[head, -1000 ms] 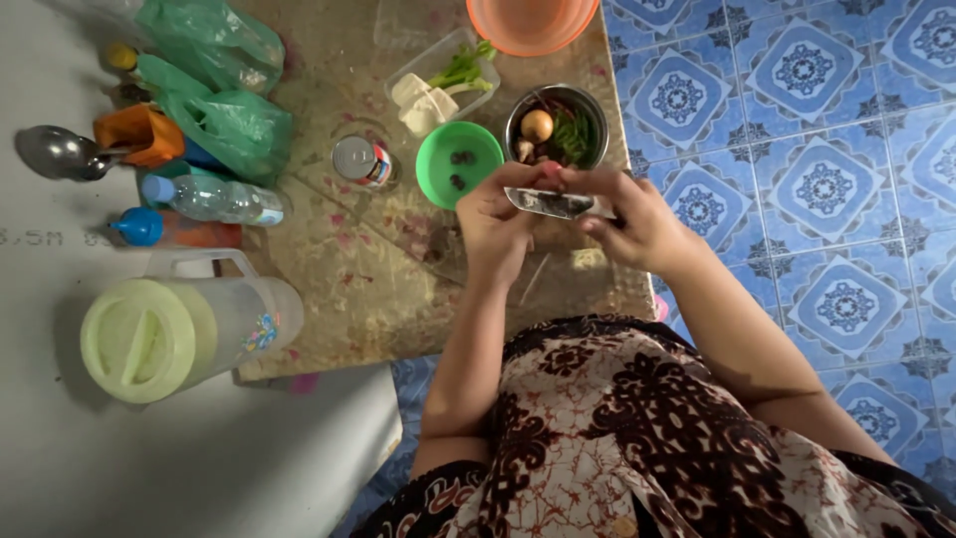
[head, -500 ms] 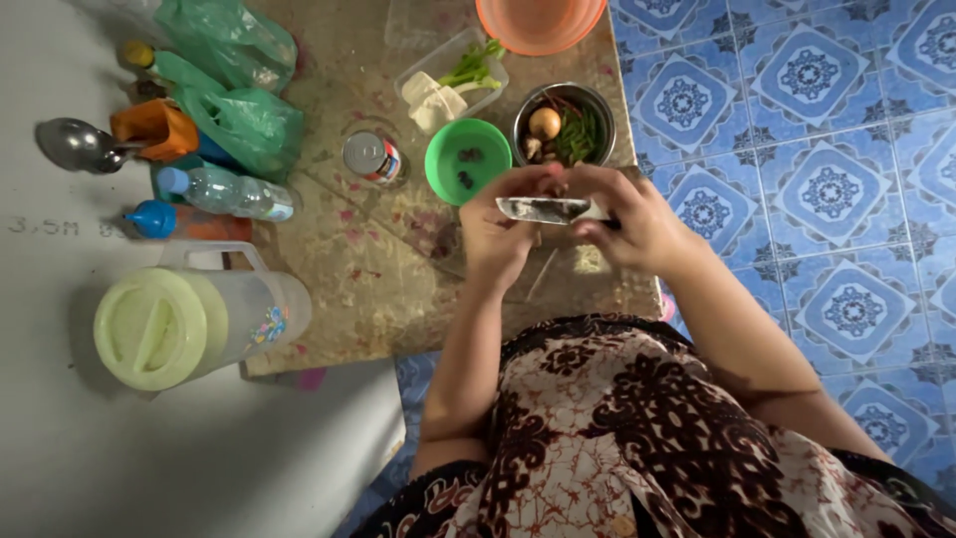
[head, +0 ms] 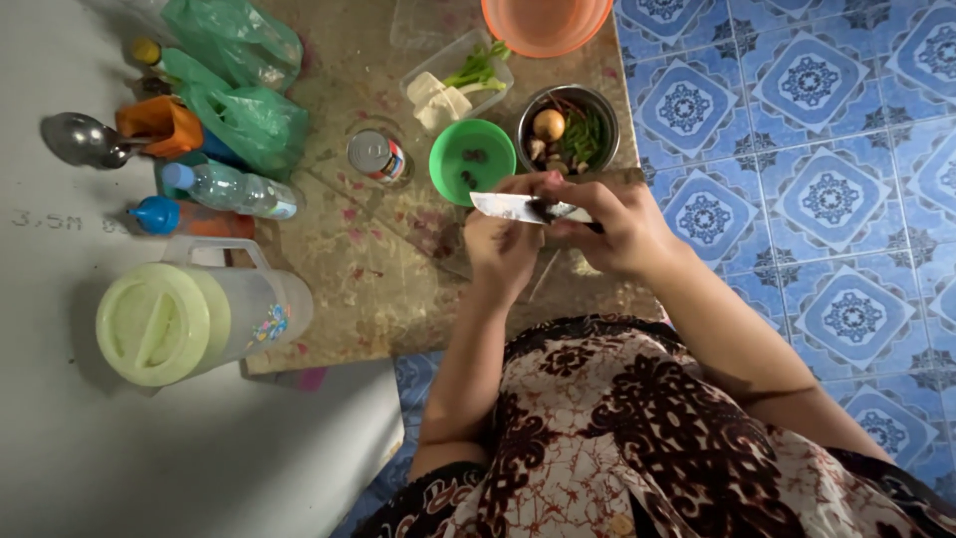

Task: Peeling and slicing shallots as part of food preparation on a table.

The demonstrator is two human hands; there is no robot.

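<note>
My right hand [head: 612,224] gripped the knife [head: 518,208] tight. My left hand [head: 503,239] curled its fingers [head: 523,189] under the blade (above the green bowl [head: 470,159]).

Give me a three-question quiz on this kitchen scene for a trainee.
1. True or false: the knife is lying on the wooden board.
2. Which bowl sits closest to the left hand? A) orange bowl B) green bowl C) steel bowl
3. What lies in the clear tray?

Key
1. False; the right hand holds it, with the left hand at the blade.
2. B, the green bowl.
3. White blocks and green stalks.
</note>
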